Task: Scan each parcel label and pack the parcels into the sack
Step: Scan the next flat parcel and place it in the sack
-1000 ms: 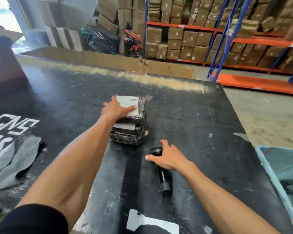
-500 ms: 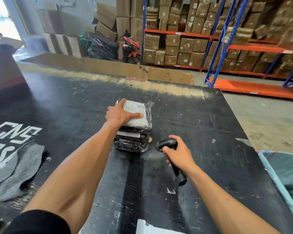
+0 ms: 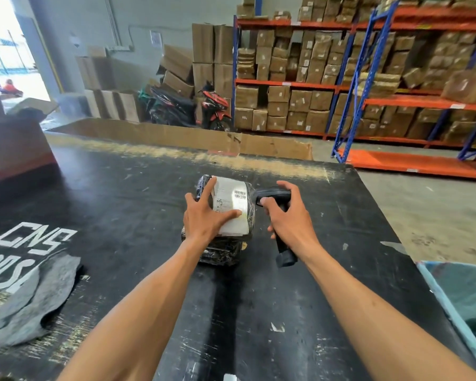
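Two black plastic-wrapped parcels are stacked in the middle of the black table [image 3: 121, 193]. The top parcel [image 3: 232, 207] carries a white label with a barcode facing up, and it lies on the lower parcel [image 3: 220, 253]. My left hand [image 3: 204, 215] rests on the top parcel with fingers spread over its left side and label. My right hand [image 3: 285, 215] grips the handle of a black barcode scanner [image 3: 272, 195], held off the table with its head right beside the label's barcode. The teal sack [image 3: 462, 295] shows at the right edge.
A grey cloth [image 3: 30, 301] lies on the table's left, beside white painted lettering. A cardboard sheet [image 3: 176, 136] stands along the far edge. Behind are motorbikes [image 3: 187, 105] and orange-and-blue racks [image 3: 368, 86] full of cartons. A dark red box [image 3: 14, 144] sits far left.
My right hand picked the scanner up off the table and brought it up to the top parcel's label. My left hand stayed on the parcel, spreading its fingers.
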Demonstrator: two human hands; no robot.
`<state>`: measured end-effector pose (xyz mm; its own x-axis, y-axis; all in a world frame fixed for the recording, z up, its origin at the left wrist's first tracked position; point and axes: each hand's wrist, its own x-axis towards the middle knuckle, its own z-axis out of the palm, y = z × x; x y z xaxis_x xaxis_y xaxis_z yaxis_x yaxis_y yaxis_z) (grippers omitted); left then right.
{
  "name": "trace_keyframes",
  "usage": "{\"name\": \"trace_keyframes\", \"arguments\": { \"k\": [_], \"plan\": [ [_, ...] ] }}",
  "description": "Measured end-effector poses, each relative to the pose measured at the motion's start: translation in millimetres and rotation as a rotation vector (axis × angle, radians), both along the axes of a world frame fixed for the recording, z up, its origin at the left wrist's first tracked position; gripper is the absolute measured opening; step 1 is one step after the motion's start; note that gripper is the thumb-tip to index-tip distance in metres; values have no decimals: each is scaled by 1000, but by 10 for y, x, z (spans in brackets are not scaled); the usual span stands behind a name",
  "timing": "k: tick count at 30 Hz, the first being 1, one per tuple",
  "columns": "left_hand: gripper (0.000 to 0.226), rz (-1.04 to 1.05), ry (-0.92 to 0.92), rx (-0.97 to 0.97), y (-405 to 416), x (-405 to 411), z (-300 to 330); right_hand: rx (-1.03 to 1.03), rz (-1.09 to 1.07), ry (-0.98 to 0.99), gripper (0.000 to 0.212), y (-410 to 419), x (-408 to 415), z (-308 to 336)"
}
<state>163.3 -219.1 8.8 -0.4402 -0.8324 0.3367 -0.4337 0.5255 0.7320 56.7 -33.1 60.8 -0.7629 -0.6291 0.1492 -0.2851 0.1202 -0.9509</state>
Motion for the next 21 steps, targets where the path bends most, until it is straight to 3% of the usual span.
{"name": "trace_keyframes", "arguments": {
  "k": [21],
  "plan": [
    [108,19,134,40,280,5,-173,39,-34,135,51,85,19,28]
  ]
}}
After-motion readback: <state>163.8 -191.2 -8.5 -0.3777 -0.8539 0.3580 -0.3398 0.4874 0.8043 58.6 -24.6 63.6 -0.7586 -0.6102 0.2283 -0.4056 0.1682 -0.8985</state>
